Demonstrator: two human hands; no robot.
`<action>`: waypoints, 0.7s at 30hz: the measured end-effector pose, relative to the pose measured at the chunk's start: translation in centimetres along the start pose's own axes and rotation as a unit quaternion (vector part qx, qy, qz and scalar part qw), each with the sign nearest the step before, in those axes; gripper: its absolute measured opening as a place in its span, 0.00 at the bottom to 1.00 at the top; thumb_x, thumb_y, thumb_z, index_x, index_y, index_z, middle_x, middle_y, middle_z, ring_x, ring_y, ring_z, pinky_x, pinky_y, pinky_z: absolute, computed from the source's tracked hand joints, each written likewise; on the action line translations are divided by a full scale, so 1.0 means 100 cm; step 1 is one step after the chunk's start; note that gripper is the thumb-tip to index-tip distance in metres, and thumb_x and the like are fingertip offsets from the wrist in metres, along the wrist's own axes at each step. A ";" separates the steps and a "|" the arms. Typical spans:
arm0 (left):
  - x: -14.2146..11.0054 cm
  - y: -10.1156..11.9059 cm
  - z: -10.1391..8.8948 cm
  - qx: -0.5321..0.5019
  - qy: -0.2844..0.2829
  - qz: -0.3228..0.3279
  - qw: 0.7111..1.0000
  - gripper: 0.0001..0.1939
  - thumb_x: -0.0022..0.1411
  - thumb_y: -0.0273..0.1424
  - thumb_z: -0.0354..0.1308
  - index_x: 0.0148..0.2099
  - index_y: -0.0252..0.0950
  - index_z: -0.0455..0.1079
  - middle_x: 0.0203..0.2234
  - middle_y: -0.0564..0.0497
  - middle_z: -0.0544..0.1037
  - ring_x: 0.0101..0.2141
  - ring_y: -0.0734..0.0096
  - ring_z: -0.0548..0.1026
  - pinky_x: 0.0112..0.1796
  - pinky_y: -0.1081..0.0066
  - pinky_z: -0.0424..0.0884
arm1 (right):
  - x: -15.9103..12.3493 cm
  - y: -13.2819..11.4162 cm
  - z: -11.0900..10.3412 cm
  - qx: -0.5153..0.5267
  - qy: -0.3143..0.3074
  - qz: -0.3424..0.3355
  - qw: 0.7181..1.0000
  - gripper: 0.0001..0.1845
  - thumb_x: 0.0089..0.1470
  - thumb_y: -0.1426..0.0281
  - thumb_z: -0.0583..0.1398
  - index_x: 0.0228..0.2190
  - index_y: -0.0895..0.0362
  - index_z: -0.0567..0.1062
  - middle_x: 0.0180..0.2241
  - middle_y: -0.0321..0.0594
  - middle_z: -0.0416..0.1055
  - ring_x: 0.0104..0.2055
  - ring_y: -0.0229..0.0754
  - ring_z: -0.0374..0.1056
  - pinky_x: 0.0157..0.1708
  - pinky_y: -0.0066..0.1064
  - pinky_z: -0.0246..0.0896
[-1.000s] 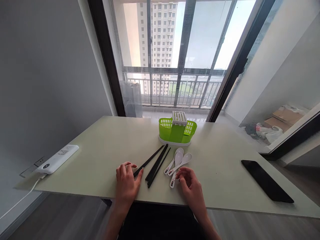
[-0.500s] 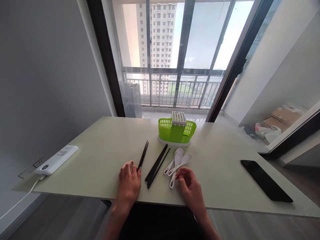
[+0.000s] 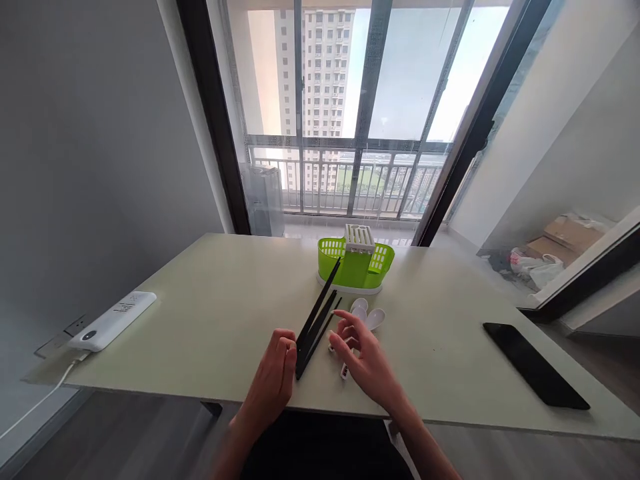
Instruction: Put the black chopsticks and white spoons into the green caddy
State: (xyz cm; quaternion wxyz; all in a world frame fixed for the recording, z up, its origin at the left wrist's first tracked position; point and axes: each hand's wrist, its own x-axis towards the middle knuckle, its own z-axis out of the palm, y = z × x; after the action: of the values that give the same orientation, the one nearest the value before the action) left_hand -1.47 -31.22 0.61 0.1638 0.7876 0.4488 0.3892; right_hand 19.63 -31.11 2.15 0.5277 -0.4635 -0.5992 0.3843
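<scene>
On the near side of the green basket [image 3: 356, 272], a little to its left, the left hand [image 3: 273, 367] has just brought a pair of black chopsticks [image 3: 319, 303] over from the left, and their thin ends now stand before the basket's wall. From this I judge that the pair is well under control and partly raised from the worktop [image 3: 225, 300], while the rest is not yet taken up. The left hand is closed, its fingers curled around the near ends of this pair. Next to it, in front of the basket, the other chopsticks [image 3: 313, 337] lie slanting; whether the held pair touches them, I cannot tell. Further right, just in front of the basket, lie white spoons [image 3: 376, 319], partly covered by the right hand [image 3: 367, 363]. This hand has also shifted, toward the chopsticks; it is loosely open, with bent fingers, and seems to grip nothing. Whether it touches a spoon is not clear.
</scene>
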 end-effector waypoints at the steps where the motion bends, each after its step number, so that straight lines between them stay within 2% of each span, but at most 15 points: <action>1: 0.003 0.002 0.002 0.007 -0.005 0.018 1.000 0.11 0.76 0.30 0.38 0.40 0.41 0.59 0.41 0.46 0.70 0.42 0.67 0.74 0.46 0.64 0.73 | 0.012 -0.007 0.002 0.004 -0.022 -0.004 1.000 0.25 0.61 0.53 0.61 0.53 0.55 0.70 0.36 0.38 0.69 0.33 0.39 0.67 0.31 0.29 0.66; 4: 0.012 0.000 0.007 0.038 0.003 0.047 0.998 0.08 0.75 0.30 0.41 0.42 0.40 0.60 0.42 0.46 0.71 0.41 0.67 0.75 0.45 0.63 0.73 | 0.044 -0.026 0.006 0.005 -0.061 -0.024 0.998 0.20 0.65 0.51 0.55 0.38 0.55 0.72 0.24 0.31 0.60 0.24 0.35 0.57 0.22 0.26 0.54; 6: 0.018 -0.006 0.008 0.053 0.015 0.046 0.997 0.08 0.75 0.32 0.43 0.44 0.40 0.62 0.44 0.46 0.73 0.42 0.65 0.75 0.45 0.64 0.74 | 0.060 -0.035 0.010 -0.021 -0.076 -0.052 0.996 0.20 0.67 0.53 0.52 0.33 0.54 0.70 0.21 0.29 0.58 0.22 0.34 0.54 0.22 0.27 0.50; 8: 0.023 -0.013 0.006 0.055 0.026 0.037 0.997 0.09 0.75 0.34 0.44 0.45 0.40 0.64 0.44 0.47 0.74 0.44 0.65 0.76 0.45 0.64 0.74 | 0.068 -0.043 0.015 -0.061 -0.086 -0.097 0.990 0.18 0.67 0.56 0.52 0.30 0.54 0.67 0.21 0.29 0.59 0.23 0.34 0.54 0.25 0.27 0.51; 11: 0.027 -0.022 0.000 0.040 0.034 0.009 0.999 0.11 0.74 0.38 0.48 0.43 0.40 0.68 0.41 0.49 0.78 0.43 0.64 0.77 0.46 0.65 0.73 | 0.072 -0.050 0.024 -0.129 -0.081 -0.176 0.973 0.16 0.67 0.60 0.54 0.28 0.53 0.65 0.23 0.31 0.63 0.26 0.36 0.56 0.29 0.28 0.52; 13: 0.026 -0.024 -0.004 0.029 0.038 -0.023 0.999 0.12 0.72 0.41 0.51 0.42 0.41 0.71 0.37 0.51 0.80 0.40 0.64 0.79 0.45 0.66 0.73 | 0.072 -0.049 0.030 -0.167 -0.080 -0.205 0.961 0.15 0.67 0.62 0.54 0.28 0.53 0.66 0.26 0.33 0.65 0.28 0.37 0.58 0.31 0.29 0.53; 18: 0.018 -0.024 -0.006 -0.009 0.076 -0.105 0.991 0.15 0.67 0.46 0.57 0.45 0.43 0.77 0.38 0.51 0.84 0.37 0.62 0.81 0.43 0.66 0.75 | 0.067 -0.034 0.037 -0.190 -0.099 -0.202 0.956 0.15 0.68 0.60 0.52 0.31 0.53 0.69 0.28 0.36 0.71 0.28 0.38 0.62 0.31 0.30 0.55; 21: 0.016 -0.023 -0.006 -0.030 0.074 -0.131 0.988 0.15 0.64 0.47 0.59 0.44 0.43 0.78 0.38 0.52 0.85 0.38 0.61 0.82 0.44 0.67 0.75 | 0.063 -0.027 0.038 -0.179 -0.108 -0.189 0.960 0.16 0.68 0.58 0.52 0.32 0.53 0.68 0.28 0.36 0.71 0.29 0.38 0.63 0.31 0.29 0.56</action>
State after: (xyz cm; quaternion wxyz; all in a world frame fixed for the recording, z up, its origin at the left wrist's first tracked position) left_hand -2.81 -28.70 0.38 0.2037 0.6857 0.5470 0.4349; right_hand 15.40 -25.72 5.85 0.4315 -0.3844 -0.7881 0.2120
